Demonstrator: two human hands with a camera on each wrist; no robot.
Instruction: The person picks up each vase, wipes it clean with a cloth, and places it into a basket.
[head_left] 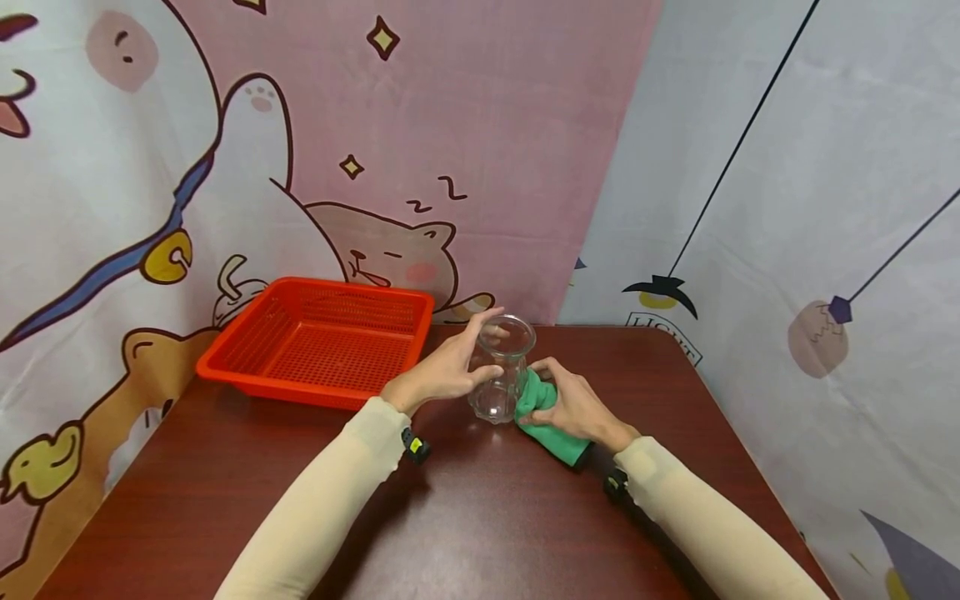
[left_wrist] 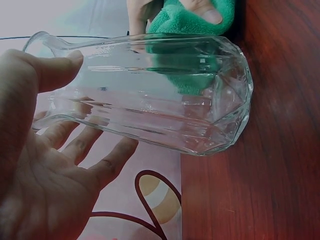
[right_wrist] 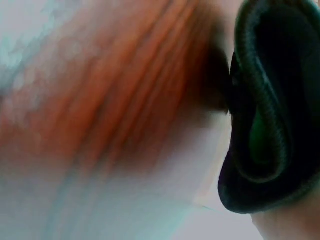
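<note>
A clear faceted glass jar (head_left: 501, 372) stands on the dark wooden table (head_left: 480, 525). My left hand (head_left: 487, 343) holds it, with the index finger at the rim and the thumb on the side. In the left wrist view the jar (left_wrist: 150, 100) lies between the thumb and the spread fingers of my left hand (left_wrist: 95, 105). My right hand (head_left: 553, 397) grips a bunched green cloth (head_left: 551, 437) and presses it against the jar's right side. The cloth (left_wrist: 190, 22) shows through the glass. The right wrist view is blurred and shows only a black strap (right_wrist: 270, 110).
A red perforated plastic basket (head_left: 300, 392) with nothing in it sits at the table's back left, close to my left hand. Cartoon-printed fabric backdrops (head_left: 465, 125) close off the back and right sides. Cream sleeves cover both forearms.
</note>
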